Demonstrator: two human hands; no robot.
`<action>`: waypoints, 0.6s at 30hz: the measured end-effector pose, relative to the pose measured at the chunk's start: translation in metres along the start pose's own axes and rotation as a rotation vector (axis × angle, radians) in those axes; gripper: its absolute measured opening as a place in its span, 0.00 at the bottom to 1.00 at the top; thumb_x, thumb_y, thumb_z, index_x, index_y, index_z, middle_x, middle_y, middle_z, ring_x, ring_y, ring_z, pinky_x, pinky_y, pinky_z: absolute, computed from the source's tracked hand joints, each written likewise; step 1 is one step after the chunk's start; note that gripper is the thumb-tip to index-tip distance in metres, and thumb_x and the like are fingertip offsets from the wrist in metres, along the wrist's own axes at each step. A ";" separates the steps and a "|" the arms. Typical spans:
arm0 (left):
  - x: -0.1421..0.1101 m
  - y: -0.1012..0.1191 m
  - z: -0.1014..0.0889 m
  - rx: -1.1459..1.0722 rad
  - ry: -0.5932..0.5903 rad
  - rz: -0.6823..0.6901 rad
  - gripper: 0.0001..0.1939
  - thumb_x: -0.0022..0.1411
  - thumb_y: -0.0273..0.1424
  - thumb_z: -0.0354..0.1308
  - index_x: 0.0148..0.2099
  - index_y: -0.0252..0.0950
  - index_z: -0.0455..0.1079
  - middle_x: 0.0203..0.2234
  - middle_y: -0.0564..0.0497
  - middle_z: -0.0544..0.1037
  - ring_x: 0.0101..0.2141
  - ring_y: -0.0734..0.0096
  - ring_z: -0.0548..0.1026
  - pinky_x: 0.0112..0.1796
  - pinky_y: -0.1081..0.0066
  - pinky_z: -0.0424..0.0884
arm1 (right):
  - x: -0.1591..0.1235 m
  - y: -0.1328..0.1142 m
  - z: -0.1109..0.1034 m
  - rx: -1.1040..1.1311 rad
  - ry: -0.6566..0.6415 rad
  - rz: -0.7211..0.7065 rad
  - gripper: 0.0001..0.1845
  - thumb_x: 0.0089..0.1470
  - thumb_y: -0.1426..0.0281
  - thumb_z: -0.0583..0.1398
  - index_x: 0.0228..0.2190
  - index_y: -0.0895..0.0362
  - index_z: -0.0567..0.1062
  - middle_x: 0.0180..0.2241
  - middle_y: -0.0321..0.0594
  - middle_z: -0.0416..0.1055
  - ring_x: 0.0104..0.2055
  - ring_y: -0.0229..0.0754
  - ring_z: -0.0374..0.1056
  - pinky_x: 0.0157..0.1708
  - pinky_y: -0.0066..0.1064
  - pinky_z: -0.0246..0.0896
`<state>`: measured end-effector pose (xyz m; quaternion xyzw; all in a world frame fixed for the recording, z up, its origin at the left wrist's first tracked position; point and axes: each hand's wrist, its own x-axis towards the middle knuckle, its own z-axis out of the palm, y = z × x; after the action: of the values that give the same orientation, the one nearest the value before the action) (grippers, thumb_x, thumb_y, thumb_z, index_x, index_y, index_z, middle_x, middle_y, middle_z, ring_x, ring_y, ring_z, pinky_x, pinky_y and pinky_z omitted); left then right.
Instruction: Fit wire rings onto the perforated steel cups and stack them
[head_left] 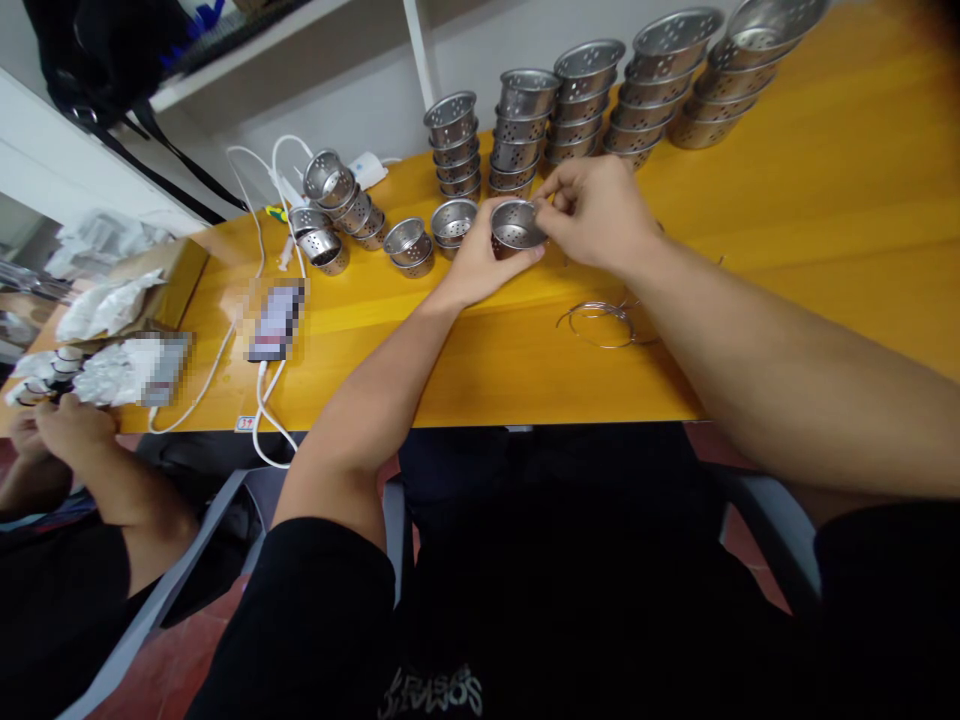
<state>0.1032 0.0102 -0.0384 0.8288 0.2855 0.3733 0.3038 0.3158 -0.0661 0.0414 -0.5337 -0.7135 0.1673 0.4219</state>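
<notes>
My left hand [480, 258] is closed around a small perforated metal cup [517, 228], its thumb along the near side, and the cup's open mouth faces up. My right hand [596, 212] pinches its fingertips together at the cup's right rim; what lies between them, if anything, is too small to make out. Just left of my left hand stands a short stack of similar cups [453, 222], partly hidden by that hand. A loose coil of thin wire [602, 326] lies on the table below my right hand.
Tall stacks of perforated cups [587, 100] line the back of the yellow table [480, 370]. More cups [330, 180] lean at the left. A phone [277, 320] with a white cable [259, 410] lies nearby. Another person's hands [67, 430] work at far left beside plastic bags [120, 370].
</notes>
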 end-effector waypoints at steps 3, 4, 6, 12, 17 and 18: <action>0.000 -0.005 0.001 0.038 -0.019 -0.002 0.51 0.69 0.65 0.68 0.78 0.41 0.55 0.71 0.35 0.73 0.71 0.46 0.75 0.77 0.41 0.67 | -0.001 -0.003 0.000 0.021 -0.003 0.021 0.17 0.67 0.49 0.72 0.36 0.46 0.79 0.29 0.42 0.77 0.33 0.52 0.70 0.42 0.52 0.72; 0.000 -0.007 0.001 0.045 -0.025 -0.001 0.52 0.70 0.65 0.67 0.79 0.41 0.53 0.71 0.35 0.73 0.71 0.46 0.74 0.77 0.41 0.66 | -0.002 -0.003 0.000 0.025 0.000 0.027 0.18 0.67 0.47 0.71 0.36 0.45 0.79 0.30 0.42 0.77 0.34 0.52 0.70 0.42 0.52 0.72; 0.001 -0.009 0.000 0.049 -0.030 0.001 0.53 0.69 0.67 0.66 0.79 0.40 0.53 0.71 0.34 0.72 0.71 0.46 0.74 0.77 0.41 0.66 | -0.002 -0.002 0.000 0.029 -0.003 0.036 0.18 0.67 0.45 0.71 0.36 0.43 0.79 0.30 0.41 0.78 0.35 0.52 0.69 0.42 0.52 0.72; -0.001 -0.006 0.000 0.054 -0.051 0.043 0.61 0.66 0.71 0.68 0.81 0.41 0.48 0.75 0.34 0.68 0.74 0.45 0.73 0.78 0.41 0.66 | -0.001 -0.002 0.002 0.073 0.035 0.010 0.16 0.64 0.47 0.72 0.35 0.41 0.79 0.26 0.37 0.74 0.33 0.51 0.67 0.37 0.49 0.68; 0.000 0.000 -0.001 0.070 -0.032 0.027 0.60 0.62 0.73 0.70 0.78 0.39 0.54 0.73 0.34 0.71 0.74 0.43 0.73 0.79 0.42 0.64 | -0.002 -0.008 0.007 0.110 0.040 -0.038 0.06 0.65 0.66 0.73 0.39 0.43 0.82 0.27 0.33 0.73 0.29 0.44 0.61 0.38 0.44 0.66; 0.001 0.001 -0.003 0.063 -0.035 0.022 0.59 0.63 0.73 0.69 0.77 0.39 0.56 0.72 0.35 0.72 0.73 0.44 0.74 0.78 0.42 0.64 | -0.002 -0.008 0.007 0.132 0.032 -0.048 0.07 0.65 0.69 0.73 0.39 0.44 0.83 0.28 0.33 0.74 0.29 0.43 0.61 0.38 0.43 0.66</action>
<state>0.1017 0.0108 -0.0363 0.8473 0.2829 0.3530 0.2782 0.3058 -0.0699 0.0419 -0.4901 -0.7068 0.1952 0.4714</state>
